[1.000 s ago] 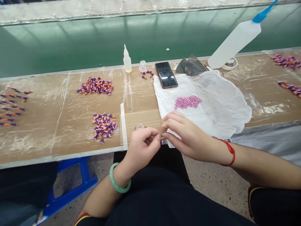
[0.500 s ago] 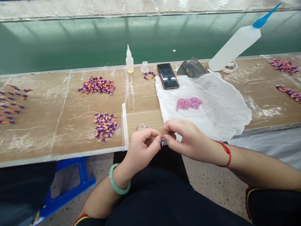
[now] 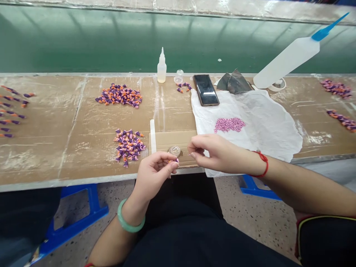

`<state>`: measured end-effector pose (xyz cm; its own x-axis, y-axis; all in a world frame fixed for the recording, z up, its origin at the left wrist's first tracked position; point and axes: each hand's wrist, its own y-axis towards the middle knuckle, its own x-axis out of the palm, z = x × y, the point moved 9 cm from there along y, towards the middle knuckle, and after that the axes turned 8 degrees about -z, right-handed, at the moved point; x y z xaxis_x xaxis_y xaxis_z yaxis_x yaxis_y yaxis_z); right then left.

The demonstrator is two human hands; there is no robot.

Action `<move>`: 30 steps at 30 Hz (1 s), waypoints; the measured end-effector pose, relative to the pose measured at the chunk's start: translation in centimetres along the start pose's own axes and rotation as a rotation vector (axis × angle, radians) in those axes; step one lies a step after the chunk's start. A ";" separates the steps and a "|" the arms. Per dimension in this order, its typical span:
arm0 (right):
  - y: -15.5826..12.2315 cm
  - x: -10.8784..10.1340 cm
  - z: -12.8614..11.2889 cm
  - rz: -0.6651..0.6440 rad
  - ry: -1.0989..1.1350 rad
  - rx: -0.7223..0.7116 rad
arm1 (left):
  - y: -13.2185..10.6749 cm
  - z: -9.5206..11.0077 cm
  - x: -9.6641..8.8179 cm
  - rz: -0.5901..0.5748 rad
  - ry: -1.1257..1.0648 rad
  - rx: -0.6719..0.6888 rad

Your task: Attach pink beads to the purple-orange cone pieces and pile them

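Between the thumb and fingers of my left hand (image 3: 154,172) is a small purple-and-orange figure piece (image 3: 177,160), mostly covered by the fingertips. My right hand (image 3: 210,150) is apart from it, to the right, with thumb and index finger pinched; something tiny and pale may be at the tips, too small to name. Just beyond my left fingertips sits a small clear round dish (image 3: 175,150) on a cardboard piece (image 3: 178,137). A pile of small pink patterned bits (image 3: 229,125) lies on white cloth-like sheeting (image 3: 267,129) past my right hand.
Two heaps of purple-and-orange pieces, a near heap (image 3: 129,145) and a far heap (image 3: 121,95), lie on the left. Along the back stand a small dropper bottle (image 3: 161,68), a clear cup (image 3: 179,76), a phone (image 3: 206,90), a tape roll (image 3: 277,85) and a large tilted bottle (image 3: 287,61).
My hands have parted: the left went left and slightly down with the figure piece, the right drew away from it and up a little. The view has shifted somewhat.
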<state>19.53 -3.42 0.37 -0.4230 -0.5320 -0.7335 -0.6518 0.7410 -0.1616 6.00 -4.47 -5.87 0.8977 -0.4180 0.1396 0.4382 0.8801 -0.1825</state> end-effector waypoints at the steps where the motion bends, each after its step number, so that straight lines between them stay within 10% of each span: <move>1: 0.7 0.2 0.2 -0.040 -0.024 0.015 | -0.1 -0.3 -0.4 0.010 -0.004 -0.013; 13: 5.2 1.9 1.0 -0.342 -0.334 0.219 | -0.5 -1.7 -1.7 0.037 -0.051 -0.040; 30: 5.4 1.7 0.7 -0.331 -0.381 0.208 | -0.5 -2.2 -1.9 0.075 -0.169 -0.061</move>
<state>15.74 0.02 -2.21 0.0675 -0.5930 -0.8024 -0.5569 0.6448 -0.5235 4.15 -4.61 -8.13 0.9097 -0.3031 0.2838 0.3766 0.8902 -0.2564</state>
